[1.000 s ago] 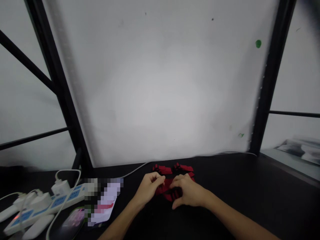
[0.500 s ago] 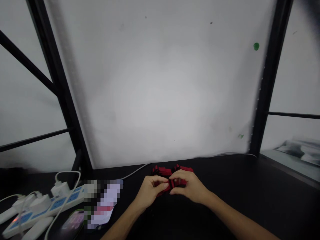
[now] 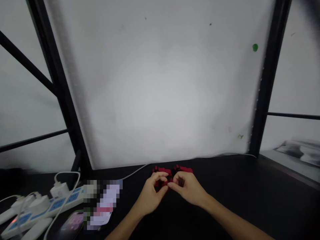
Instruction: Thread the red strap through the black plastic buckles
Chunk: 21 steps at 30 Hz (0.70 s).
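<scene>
A small red and black cloth (image 3: 172,171) lies bunched on the dark counter (image 3: 250,200), near its far edge and just before a white wall panel (image 3: 162,83). Both hands meet over its near side. The left hand (image 3: 151,195) and right hand (image 3: 188,188) each have thumb and fingertips closed in a pinch on the fabric, their tips almost touching in the middle. The cloth looks gathered into a compact bundle with two red lobes showing behind the hands, so the folding or bunching seems well along but not finished, since both hands grip it. Much of the cloth is hidden under the fingers, and its exact kind is hard to make out. To the left sit a white power strip (image 3: 50,205) with plugs and cables, a phone (image 3: 71,225), and a blurred-out patch. Black frame posts (image 3: 265,83) stand at either side.
</scene>
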{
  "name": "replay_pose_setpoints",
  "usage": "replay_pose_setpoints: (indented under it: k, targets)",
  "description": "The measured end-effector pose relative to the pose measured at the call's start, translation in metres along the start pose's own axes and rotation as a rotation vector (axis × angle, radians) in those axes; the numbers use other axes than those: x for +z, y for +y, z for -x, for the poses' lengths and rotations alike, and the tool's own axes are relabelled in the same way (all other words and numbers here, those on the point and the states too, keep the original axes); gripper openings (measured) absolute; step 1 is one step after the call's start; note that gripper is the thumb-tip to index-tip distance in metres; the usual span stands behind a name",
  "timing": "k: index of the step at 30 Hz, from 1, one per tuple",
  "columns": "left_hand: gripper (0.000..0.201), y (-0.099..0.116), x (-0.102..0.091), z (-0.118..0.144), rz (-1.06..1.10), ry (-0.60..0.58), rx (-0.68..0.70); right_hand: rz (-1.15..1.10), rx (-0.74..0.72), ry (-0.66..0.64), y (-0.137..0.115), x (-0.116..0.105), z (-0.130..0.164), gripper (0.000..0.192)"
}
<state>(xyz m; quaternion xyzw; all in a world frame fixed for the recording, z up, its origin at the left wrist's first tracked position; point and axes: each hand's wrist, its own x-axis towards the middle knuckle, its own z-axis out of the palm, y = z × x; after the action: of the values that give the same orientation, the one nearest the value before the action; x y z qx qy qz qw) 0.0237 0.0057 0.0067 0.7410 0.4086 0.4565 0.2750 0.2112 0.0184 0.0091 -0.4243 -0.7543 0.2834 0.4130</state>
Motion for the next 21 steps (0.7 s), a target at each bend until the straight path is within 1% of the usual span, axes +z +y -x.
replay_pose_setpoints:
  k: [2,3,5,7,8,10,12,13,14,16,18,19,20,21]
  targets:
    - [0.045,0.001,0.004,0.004,-0.209,0.009,0.09,0.005,0.036,-0.016,-0.002,0.004,0.002,0.022]
    - [0.046,0.001,0.005,0.005,-0.31,0.017,0.13,0.013,0.033,-0.015,-0.003,0.006,0.002,0.022]
    - [0.036,0.002,0.006,0.006,-0.447,0.038,0.183,0.017,0.001,-0.014,-0.004,0.007,0.002,0.021]
    - [0.026,0.002,0.004,0.005,-0.486,0.053,0.212,-0.052,-0.024,-0.004,-0.003,0.004,0.0,0.023]
    - [0.026,0.002,0.001,0.004,-0.475,0.055,0.215,-0.129,-0.023,0.004,-0.001,0.001,-0.002,0.025]
    - [0.03,0.001,-0.004,0.002,-0.403,0.049,0.185,-0.355,0.017,-0.001,0.004,-0.007,-0.008,0.029]
    - [0.031,-0.001,-0.009,0.0,-0.276,0.038,0.124,-0.578,0.076,-0.066,0.009,-0.018,-0.012,0.027]
    - [0.032,-0.003,-0.01,-0.001,-0.194,0.03,0.099,-0.642,0.103,-0.123,0.011,-0.023,-0.013,0.026]
    - [0.033,-0.004,-0.011,-0.002,-0.11,0.015,0.085,-0.661,0.122,-0.191,0.013,-0.028,-0.013,0.028]
    - [0.032,-0.008,-0.012,-0.003,0.041,-0.033,0.076,-0.604,0.138,-0.348,0.012,-0.036,-0.011,0.033]
    - [0.029,-0.01,-0.013,-0.004,0.146,-0.094,0.066,-0.54,0.141,-0.479,0.01,-0.039,-0.009,0.028]
    - [0.027,-0.01,-0.014,-0.004,0.182,-0.125,0.056,-0.534,0.136,-0.504,0.009,-0.039,-0.008,0.026]
    - [0.026,-0.009,-0.014,-0.005,0.214,-0.16,0.046,-0.544,0.126,-0.497,0.008,-0.037,-0.007,0.026]
    - [0.026,-0.008,-0.015,-0.005,0.242,-0.195,0.039,-0.563,0.111,-0.456,0.007,-0.033,-0.007,0.025]
